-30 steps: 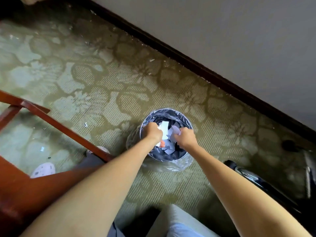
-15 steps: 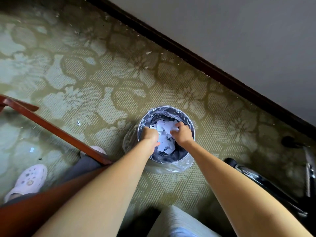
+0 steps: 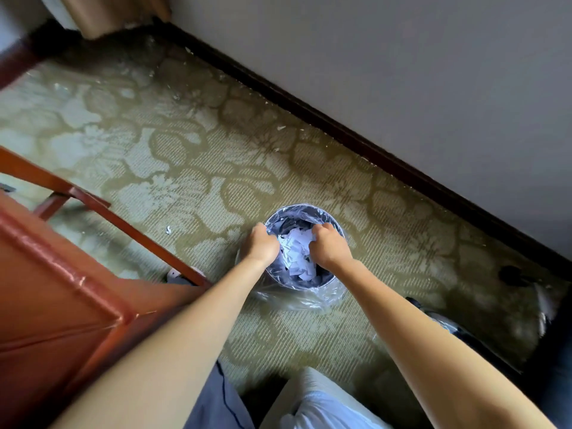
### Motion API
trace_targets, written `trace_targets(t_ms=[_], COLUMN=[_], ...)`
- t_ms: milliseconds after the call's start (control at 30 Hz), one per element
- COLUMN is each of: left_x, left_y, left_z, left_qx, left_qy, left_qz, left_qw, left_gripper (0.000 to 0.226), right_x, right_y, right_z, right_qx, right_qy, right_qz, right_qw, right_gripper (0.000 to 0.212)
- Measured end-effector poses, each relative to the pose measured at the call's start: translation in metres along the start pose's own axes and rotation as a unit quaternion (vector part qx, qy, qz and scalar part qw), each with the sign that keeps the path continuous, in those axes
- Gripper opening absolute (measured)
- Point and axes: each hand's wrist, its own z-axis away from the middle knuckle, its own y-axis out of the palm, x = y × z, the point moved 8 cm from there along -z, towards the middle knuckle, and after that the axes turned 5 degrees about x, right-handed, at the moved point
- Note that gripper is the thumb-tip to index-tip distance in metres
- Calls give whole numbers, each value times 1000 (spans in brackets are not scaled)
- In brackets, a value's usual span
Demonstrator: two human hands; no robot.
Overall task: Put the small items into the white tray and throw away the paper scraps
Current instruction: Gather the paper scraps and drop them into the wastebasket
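A small round bin (image 3: pixel 310 208) lined with a clear plastic bag stands on the patterned carpet. White paper scraps (image 3: pixel 297 252) fill its middle. My left hand (image 3: pixel 261 246) hangs over the bin's left rim and my right hand (image 3: pixel 330 247) is over its right side. I see both from the back, with the fingers curled downward into the bin. The fingertips are hidden, so I cannot tell whether either hand holds scraps. One loose scrap (image 3: pixel 168 229) lies on the carpet left of the bin. The white tray is out of view.
A red-brown wooden table (image 3: pixel 46 289) and its crossbar fill the left side. A dark baseboard (image 3: pixel 340 131) and a grey wall run diagonally behind the bin. A black object (image 3: pixel 448 329) lies at the right. A white cushion (image 3: pixel 309 397) is at the bottom.
A second ago both hands held white scraps above the bin; the scraps dropped in. Both hands have since sunk lower into the bin, and the view has shifted, showing more of the table.
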Motion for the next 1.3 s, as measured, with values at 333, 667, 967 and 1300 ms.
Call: trace_targets(t_ms=[333, 667, 967, 1300], left_x=[-112, 1, 214, 343], left_y=[-163, -318, -355, -385], left_z=[168, 344, 407, 423], left_qx=[-232, -451, -509, -528], left_qy=[183, 135, -35, -130], left_qz=[-140, -100, -10, 27], left_qw=[945, 877, 860, 839], left_gripper=[32, 31, 35, 47], right_x=[118, 305, 434, 524], right_y=[-177, -189, -21, 51], right_z=[134, 302, 401, 385], right_qx=[-266, -297, -118, -137], right_qy=[-156, -416, -625, -598], right_qz=[117, 35, 65, 152], right_qw=[944, 859, 769, 775], right_gripper=[29, 26, 30, 77])
